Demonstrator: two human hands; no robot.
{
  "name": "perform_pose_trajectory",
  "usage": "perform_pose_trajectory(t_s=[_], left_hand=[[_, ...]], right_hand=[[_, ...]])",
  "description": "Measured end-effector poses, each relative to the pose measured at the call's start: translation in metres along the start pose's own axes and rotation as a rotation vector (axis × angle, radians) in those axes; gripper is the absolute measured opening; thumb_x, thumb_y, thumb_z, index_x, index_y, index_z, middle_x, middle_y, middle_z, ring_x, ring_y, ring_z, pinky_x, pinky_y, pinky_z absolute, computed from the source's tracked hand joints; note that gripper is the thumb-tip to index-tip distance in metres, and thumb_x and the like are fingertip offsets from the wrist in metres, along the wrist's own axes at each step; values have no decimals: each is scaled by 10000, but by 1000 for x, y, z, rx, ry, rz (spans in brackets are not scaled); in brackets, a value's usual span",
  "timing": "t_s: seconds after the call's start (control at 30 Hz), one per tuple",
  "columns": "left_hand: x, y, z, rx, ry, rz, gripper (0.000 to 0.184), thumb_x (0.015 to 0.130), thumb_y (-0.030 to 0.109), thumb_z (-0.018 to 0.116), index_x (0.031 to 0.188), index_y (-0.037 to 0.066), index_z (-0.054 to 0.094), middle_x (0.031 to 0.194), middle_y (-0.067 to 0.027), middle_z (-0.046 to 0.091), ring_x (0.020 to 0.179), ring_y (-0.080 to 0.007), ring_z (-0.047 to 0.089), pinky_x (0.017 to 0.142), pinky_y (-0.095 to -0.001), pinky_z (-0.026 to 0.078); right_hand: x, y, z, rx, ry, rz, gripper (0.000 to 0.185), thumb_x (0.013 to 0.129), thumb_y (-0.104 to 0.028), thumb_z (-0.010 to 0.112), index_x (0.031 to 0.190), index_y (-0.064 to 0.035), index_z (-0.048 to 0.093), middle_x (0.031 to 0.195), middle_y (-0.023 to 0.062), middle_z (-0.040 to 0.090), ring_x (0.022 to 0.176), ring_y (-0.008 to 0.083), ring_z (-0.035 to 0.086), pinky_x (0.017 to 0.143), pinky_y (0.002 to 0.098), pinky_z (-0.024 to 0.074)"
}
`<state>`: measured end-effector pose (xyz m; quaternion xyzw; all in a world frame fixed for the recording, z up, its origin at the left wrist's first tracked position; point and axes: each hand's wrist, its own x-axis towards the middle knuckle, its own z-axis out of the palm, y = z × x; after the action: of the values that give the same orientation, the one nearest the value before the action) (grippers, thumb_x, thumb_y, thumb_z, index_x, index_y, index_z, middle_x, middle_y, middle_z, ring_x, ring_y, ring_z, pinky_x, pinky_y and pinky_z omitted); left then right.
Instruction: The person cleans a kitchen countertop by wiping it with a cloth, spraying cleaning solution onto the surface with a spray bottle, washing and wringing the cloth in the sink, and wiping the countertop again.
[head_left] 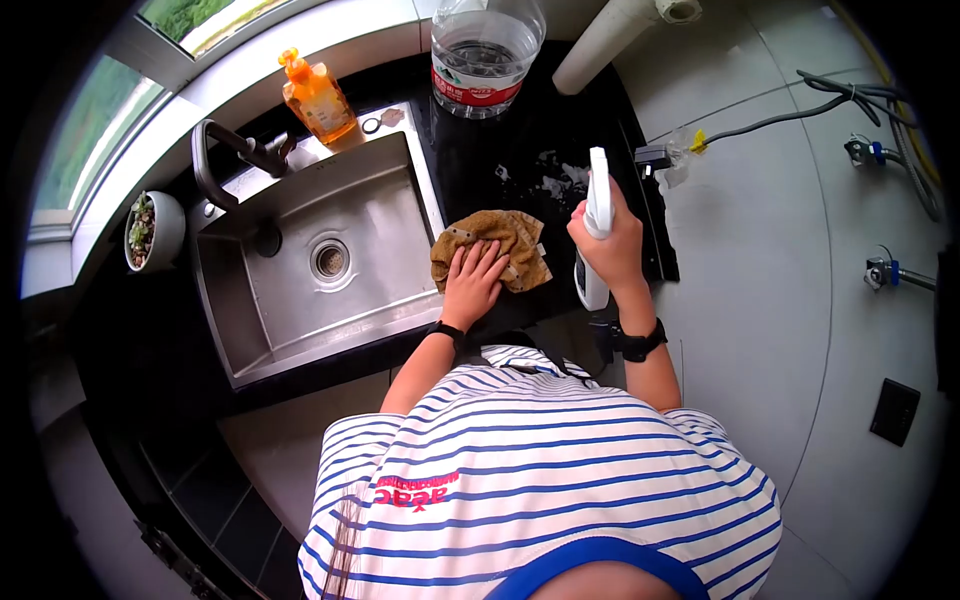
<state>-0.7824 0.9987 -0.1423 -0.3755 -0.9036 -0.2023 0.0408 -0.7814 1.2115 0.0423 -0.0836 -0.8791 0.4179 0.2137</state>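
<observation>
My left hand lies with its fingers spread on a crumpled brown cloth, at the right rim of the steel sink. A white spray bottle stands upright in my right hand, whose fingers are wrapped round its neck. Part of the bottle's body shows below the hand. White foamy patches lie on the black counter, beyond the cloth and left of the spray bottle's head.
A dark faucet reaches over the sink. Behind it stand an orange pump bottle and a large clear water bottle. A potted succulent is at the left. A white pipe and a cable run at the right.
</observation>
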Motion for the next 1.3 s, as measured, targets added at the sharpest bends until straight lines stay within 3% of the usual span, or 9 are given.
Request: perform_pose_trajectory(t_s=[0.07, 0.2, 0.27, 0.37, 0.43, 0.53, 0.73, 1.2, 1.3], left_hand=[[-2, 2, -2, -7, -6, 2, 490, 813, 235, 588, 1296, 202, 520, 1429, -7, 430, 1328, -240, 360, 1124, -460, 199], [-1, 1, -1, -9, 0, -6, 494, 809, 229, 593, 1297, 201, 519, 1431, -7, 429, 1326, -242, 361, 1125, -457, 198], [-1, 2, -2, 1, 3, -4, 500, 809, 235, 596, 1301, 206, 514, 1431, -7, 428, 1328, -242, 358, 1125, -459, 198], [-2, 2, 0, -2, -3, -6, 501, 806, 236, 600, 1299, 208, 516, 1430, -5, 428, 1329, -242, 357, 1125, -462, 198], [-2, 1, 1, -1, 2, -1, 501, 802, 236, 605, 1295, 207, 519, 1430, -2, 428, 1329, -241, 358, 1124, -464, 198], [-2, 2, 0, -6, 10, 0, 500, 800, 235, 608, 1291, 204, 521, 1430, 0, 428, 1331, -240, 356, 1123, -462, 200], [-2, 2, 0, -14, 51, 8, 489, 794, 232, 609, 1277, 200, 535, 1418, 0, 445, 1327, -239, 365, 1121, -455, 206], [-4, 2, 3, 10, 49, 4, 487, 811, 250, 602, 1290, 206, 528, 1421, -2, 442, 1331, -232, 364, 1126, -450, 202], [-4, 1, 4, 10, 43, 2, 503, 810, 255, 606, 1305, 222, 517, 1432, 3, 432, 1339, -227, 356, 1128, -453, 196]], right_hand=[[-13, 42, 20, -96, -111, 158, 493, 727, -123, 661, 1200, -68, 533, 852, 202, 661, 814, 365, 668, 710, 411, 530], [4, 22, 4, 43, -113, 98, 511, 695, -108, 676, 1185, -46, 547, 913, 131, 657, 830, 296, 666, 744, 361, 521], [22, 29, -1, 158, -139, 80, 518, 682, -70, 667, 1186, -33, 552, 1076, 102, 606, 934, 256, 631, 771, 340, 506], [38, 35, 5, 290, -115, 80, 485, 693, -80, 665, 1166, -32, 570, 968, 80, 632, 850, 214, 652, 751, 323, 511], [41, 47, 9, 326, -379, 350, 426, 714, -90, 659, 1132, -39, 595, 844, 59, 640, 740, 171, 659, 716, 305, 514], [41, 60, 17, 382, -456, 397, 312, 742, -110, 645, 1041, -29, 612, 757, 49, 637, 657, 148, 652, 672, 287, 511], [40, 98, 26, 523, -452, 585, 193, 763, -141, 641, 901, -17, 591, 766, 55, 629, 664, 155, 652, 643, 283, 511], [46, 94, 10, 515, -447, 526, 392, 763, -103, 660, 1120, -7, 531, 867, 63, 609, 727, 157, 650, 689, 299, 514], [57, 61, 20, 376, -351, 221, 583, 781, -115, 706, 1299, -54, 446, 939, 44, 622, 835, 164, 654, 743, 296, 520]])
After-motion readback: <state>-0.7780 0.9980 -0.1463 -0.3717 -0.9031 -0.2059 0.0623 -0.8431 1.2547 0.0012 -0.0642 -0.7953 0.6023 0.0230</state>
